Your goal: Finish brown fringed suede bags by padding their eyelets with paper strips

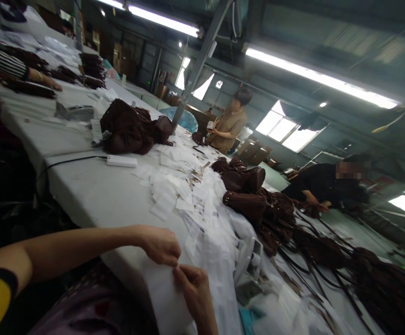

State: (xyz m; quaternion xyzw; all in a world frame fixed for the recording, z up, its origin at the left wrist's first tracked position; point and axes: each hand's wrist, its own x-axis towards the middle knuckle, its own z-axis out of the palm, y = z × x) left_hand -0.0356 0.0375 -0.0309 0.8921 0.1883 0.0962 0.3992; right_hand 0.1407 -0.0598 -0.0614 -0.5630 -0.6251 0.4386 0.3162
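Close to the table's near edge, my left hand (160, 243) is closed in a pinch, its fingertips meeting those of my right hand (195, 283). My right hand is pinching as well. Both grip the top edge of a thin white sheet (165, 295) that hangs down in front of me; whether it is paper or a plastic bag I cannot tell. Beside my right hand lies a long heap of translucent white plastic sheets (213, 260). Small white paper slips (165, 200) are scattered just beyond my hands.
Dark brown bags (129, 128) sit on the white-covered table (80, 190), with more brown bags (246, 204) to the right. A white power strip (121, 161) has a black cord. A metal post (198, 65) rises beyond. Several co-workers stand around, one in tan (230, 125).
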